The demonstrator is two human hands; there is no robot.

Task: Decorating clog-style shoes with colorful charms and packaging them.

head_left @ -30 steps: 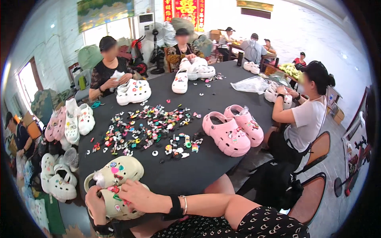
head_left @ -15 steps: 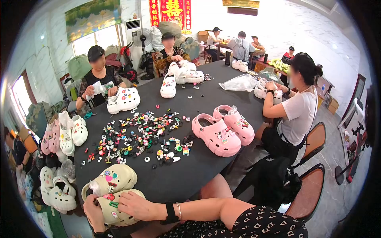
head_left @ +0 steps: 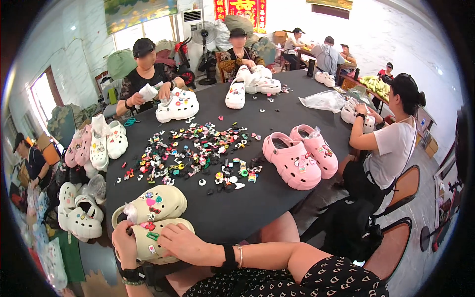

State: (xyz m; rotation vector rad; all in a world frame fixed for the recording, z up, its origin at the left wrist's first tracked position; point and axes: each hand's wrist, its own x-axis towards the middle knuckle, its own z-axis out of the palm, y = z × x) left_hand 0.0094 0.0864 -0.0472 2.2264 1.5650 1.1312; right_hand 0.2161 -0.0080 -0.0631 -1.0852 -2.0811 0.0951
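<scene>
A cream foam clog (head_left: 157,241) lies at the lower left of the frame, on the near edge of a round black table (head_left: 277,198). The left hand (head_left: 124,243) wraps its heel end, fingers closed around it. The right hand (head_left: 185,243) rests flat across its top with fingers spread, pressing rather than pinching. Small coloured charms already dot the upper. The clog looks light, thick-soled and slightly springy, likely easy to grip by heel or sides, not fragile.

Just above it, touching, lies a second cream clog (head_left: 151,203), also decorated. Toward the centre of the frame spreads a loose scatter of small charms (head_left: 195,153), too many to count. At centre right sit two pink clogs (head_left: 299,156) side by side. At top centre are about three white clogs (head_left: 250,84). At the left rim more pale clogs (head_left: 96,143) pile up, number unclear. Three other people sit at the table; more sit in the upper right background.
</scene>
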